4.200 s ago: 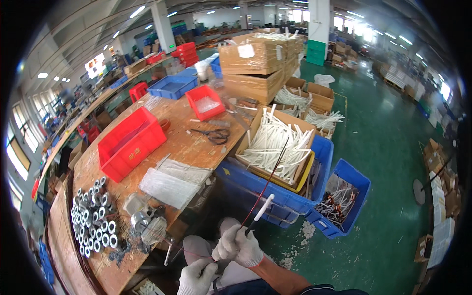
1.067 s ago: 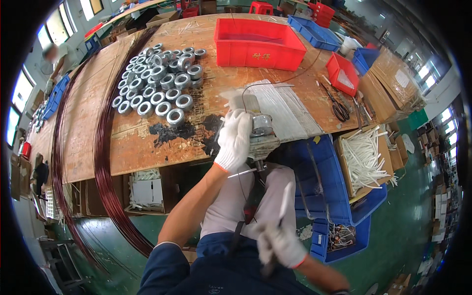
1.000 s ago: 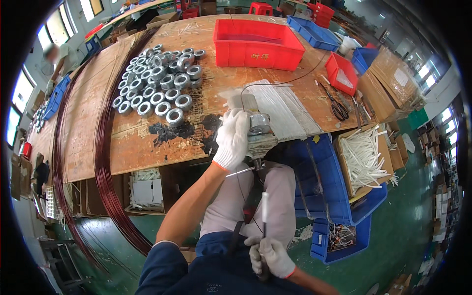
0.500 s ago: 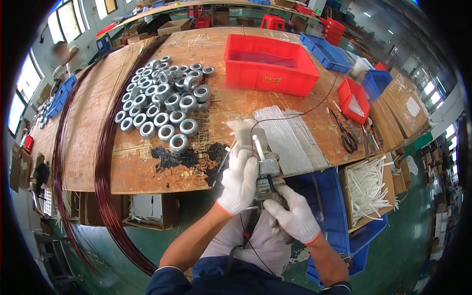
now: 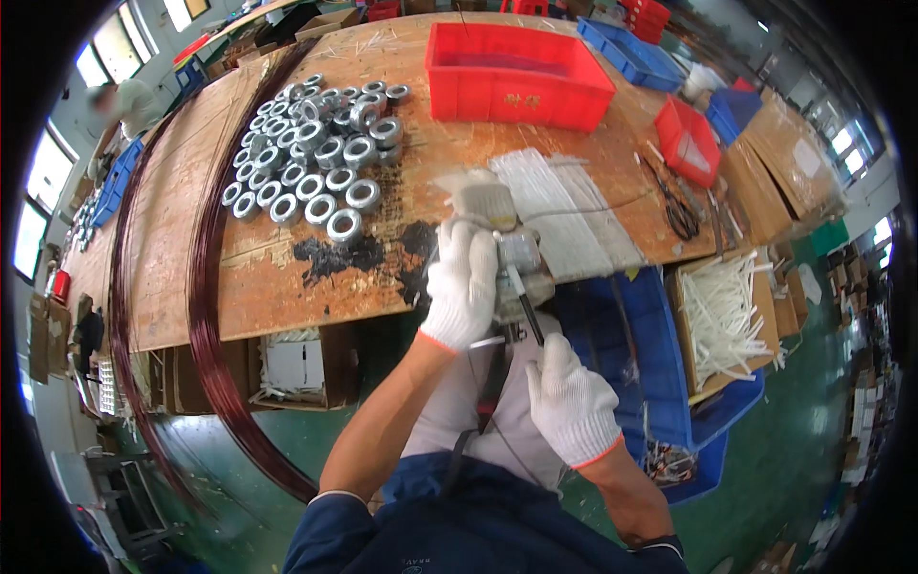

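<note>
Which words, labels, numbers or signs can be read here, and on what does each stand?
Red bin, front: yellow characters, blurred, not copied here.
Dark blue shirt: pale lettering, too small to read.
Cardboard box, right: white label, nothing readable.

The left hand (image 5: 463, 287) covers one side of the metal fixture (image 5: 517, 251), so its grip there cannot be told. The right hand (image 5: 574, 402) hides the lower end of the dark rod (image 5: 531, 316). The wire bundle (image 5: 204, 316) slips behind the left sleeve (image 5: 330, 531). The top edge cuts the stacked red boxes (image 5: 647, 21), a co-worker's head (image 5: 98, 98) is blurred, and the scraps (image 5: 669, 461) at lower right are too small to tell
</note>
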{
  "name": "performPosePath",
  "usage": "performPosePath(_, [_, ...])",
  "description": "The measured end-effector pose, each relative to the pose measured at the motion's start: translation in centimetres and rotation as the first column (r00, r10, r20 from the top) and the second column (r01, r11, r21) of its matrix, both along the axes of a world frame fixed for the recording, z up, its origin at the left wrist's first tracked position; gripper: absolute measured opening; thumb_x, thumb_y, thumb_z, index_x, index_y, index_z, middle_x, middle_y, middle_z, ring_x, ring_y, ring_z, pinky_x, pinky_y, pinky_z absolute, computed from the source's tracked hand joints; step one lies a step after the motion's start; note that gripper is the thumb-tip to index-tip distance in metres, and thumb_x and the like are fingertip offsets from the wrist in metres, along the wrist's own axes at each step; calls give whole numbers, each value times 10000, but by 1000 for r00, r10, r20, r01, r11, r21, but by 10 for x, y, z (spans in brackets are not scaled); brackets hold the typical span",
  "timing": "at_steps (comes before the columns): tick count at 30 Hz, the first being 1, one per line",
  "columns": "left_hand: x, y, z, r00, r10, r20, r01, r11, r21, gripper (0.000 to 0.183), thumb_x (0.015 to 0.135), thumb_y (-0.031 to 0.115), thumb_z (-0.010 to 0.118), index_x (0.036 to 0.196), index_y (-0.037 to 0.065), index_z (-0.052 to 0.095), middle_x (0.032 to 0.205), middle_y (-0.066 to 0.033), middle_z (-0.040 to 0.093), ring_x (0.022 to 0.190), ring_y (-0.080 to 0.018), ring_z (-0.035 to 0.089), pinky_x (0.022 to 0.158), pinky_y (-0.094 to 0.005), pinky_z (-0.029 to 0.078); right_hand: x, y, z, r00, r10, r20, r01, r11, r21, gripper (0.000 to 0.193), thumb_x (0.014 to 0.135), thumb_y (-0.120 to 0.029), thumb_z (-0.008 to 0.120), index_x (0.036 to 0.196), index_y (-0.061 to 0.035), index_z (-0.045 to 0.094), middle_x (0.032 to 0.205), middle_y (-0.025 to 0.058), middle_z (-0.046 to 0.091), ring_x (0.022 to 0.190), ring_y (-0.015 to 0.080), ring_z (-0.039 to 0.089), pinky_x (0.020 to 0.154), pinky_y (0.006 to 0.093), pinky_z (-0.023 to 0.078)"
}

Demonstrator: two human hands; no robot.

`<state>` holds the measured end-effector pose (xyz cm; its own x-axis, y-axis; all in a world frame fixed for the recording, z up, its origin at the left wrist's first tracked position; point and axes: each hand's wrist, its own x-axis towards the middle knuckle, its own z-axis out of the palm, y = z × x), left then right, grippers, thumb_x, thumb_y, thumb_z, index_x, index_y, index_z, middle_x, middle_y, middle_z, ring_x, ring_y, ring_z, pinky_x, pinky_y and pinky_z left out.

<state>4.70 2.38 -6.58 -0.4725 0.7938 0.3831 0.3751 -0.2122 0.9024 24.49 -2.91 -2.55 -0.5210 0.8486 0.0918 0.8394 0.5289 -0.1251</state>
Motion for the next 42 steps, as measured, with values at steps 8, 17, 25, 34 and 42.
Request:
performPosePath(8, [-6, 1, -18, 1000, 19, -20, -19, 999, -30, 325, 1107, 337, 479, 1172, 77, 663, 1257, -210, 593, 1161, -412, 602, 1016, -453, 482, 16, -56, 12, 961, -4, -278, -46, 984, -170, 332, 1010, -222, 701, 1188, -24, 502, 850, 221, 739, 726, 435, 746, 591, 508, 599])
performPosePath(17, [-5, -2, 6, 999, -25, 22, 25, 1000, -10, 416, 1064, 353, 439, 1017, -11, 634, 1104, -237, 637, 1033, -403, 608, 926, -473, 476, 24, -86, 34, 970, -140, -201, 72, 947, -312, 373, 1015, -268, 690, 1254, -55, 500, 893, 238, 739, 786, 497, 713, 660, 616, 558])
performPosePath(25, [-21, 2, -2, 964, -66, 258, 105, 985, -139, 462, 1046, 409, 457, 1208, 31, 667, 1291, -224, 644, 1151, -381, 639, 983, -416, 487, 145, -222, 45, 969, -140, -202, 47, 912, -408, 287, 965, -176, 726, 1154, -49, 551, 827, 149, 733, 723, 408, 733, 603, 509, 568])
performPosePath(34, [69, -42, 5, 849, 392, -354, -177, 843, 509, 885, 824, 283, 902, 1495, -36, 422, 1390, -259, 553, 1262, -449, 538, 1109, -541, 423, 247, -321, 14, 992, -103, 79, 128, 883, -452, 215, 1021, -232, 615, 1175, -94, 557, 814, 211, 715, 683, 435, 712, 565, 556, 535])
performPosePath(42, [64, -39, 3, 939, 215, -270, -13, 803, 596, 678, 910, 96, 708, 1501, -60, 414, 1320, -259, 559, 1199, -404, 558, 1078, -483, 458, 349, -351, -93, 822, -171, 543, 506, 657, -558, 254, 1020, -282, 574, 1173, -80, 557, 861, 218, 745, 826, 478, 735, 721, 593, 577])
